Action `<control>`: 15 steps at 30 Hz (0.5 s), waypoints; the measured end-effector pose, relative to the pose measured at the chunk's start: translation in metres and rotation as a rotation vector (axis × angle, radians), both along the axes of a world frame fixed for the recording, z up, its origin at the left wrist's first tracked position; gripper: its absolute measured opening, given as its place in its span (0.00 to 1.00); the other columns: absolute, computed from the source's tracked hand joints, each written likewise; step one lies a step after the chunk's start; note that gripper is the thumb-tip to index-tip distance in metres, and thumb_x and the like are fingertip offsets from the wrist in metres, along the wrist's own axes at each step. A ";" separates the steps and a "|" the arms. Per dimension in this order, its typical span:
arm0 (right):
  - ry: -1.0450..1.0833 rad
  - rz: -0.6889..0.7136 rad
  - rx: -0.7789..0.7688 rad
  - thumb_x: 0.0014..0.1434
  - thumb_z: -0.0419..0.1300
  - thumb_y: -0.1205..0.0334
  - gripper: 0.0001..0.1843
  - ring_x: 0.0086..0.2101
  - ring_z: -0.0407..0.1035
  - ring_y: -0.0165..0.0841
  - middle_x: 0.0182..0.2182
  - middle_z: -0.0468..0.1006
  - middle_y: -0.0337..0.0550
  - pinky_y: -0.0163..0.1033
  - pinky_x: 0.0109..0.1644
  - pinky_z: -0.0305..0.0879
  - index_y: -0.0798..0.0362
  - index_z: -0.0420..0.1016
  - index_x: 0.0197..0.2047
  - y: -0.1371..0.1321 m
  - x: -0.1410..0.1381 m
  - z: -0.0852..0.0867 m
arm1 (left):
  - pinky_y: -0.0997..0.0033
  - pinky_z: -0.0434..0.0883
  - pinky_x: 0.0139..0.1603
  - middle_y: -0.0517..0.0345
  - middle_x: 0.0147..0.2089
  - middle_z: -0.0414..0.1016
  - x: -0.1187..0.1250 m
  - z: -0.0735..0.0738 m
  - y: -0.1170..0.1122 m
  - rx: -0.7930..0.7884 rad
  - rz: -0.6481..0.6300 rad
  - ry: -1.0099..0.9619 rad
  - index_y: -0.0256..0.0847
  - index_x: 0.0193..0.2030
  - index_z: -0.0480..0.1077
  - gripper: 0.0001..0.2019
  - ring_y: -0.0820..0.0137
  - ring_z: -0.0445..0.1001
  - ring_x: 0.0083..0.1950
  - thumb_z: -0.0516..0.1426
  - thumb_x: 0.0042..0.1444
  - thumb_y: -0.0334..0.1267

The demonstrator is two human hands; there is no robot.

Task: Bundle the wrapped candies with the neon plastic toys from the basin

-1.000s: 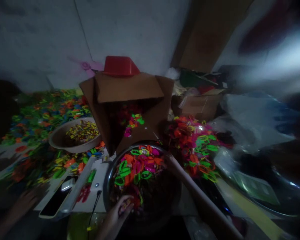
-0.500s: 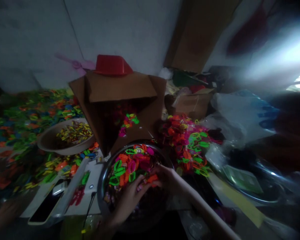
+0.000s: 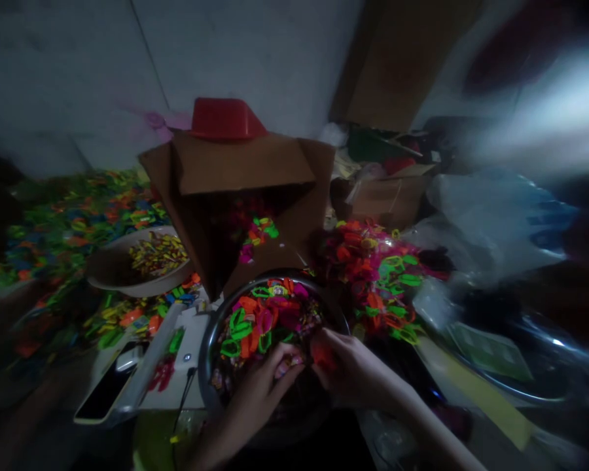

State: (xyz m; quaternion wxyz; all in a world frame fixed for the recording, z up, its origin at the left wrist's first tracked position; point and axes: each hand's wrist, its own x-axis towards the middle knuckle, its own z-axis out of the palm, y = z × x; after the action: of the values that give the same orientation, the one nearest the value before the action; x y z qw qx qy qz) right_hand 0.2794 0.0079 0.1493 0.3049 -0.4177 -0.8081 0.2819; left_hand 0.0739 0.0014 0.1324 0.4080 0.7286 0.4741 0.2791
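Note:
A dark round metal bowl [image 3: 207, 347] in front of me is full of small neon plastic pieces [image 3: 260, 317] in green, orange and pink. Both my hands are over its near side, fingertips almost meeting. My left hand [image 3: 265, 383] has its fingers curled together, pinching something small that I cannot make out. My right hand [image 3: 348, 369] pinches an orange plastic piece [image 3: 322, 356] between thumb and fingers. The picture is dim and blurred.
An open cardboard box [image 3: 240, 196] with a red tub [image 3: 223, 119] on top stands behind the bowl. A beige bowl [image 3: 112, 275] of yellow pieces lies left, a phone [image 3: 108, 389] near left, a bag of neon pieces [image 3: 377, 275] right. Loose pieces cover the left floor.
My right hand drew back from the pile toward me with an orange piece. My left hand moved up from the bowl's near rim to meet it.

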 end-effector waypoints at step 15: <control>-0.106 0.075 -0.037 0.62 0.53 0.51 0.20 0.24 0.68 0.31 0.25 0.75 0.43 0.32 0.24 0.57 0.56 0.64 0.51 -0.012 0.006 -0.010 | 0.75 0.68 0.47 0.64 0.45 0.79 0.002 0.019 -0.003 0.064 -0.107 0.125 0.51 0.46 0.69 0.10 0.69 0.76 0.47 0.49 0.63 0.43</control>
State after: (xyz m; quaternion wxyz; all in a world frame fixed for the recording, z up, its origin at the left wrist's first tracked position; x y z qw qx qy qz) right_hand 0.2856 -0.0043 0.1394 0.2429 -0.4072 -0.8328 0.2856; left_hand 0.0761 -0.0012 0.1514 0.3686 0.7814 0.4500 0.2258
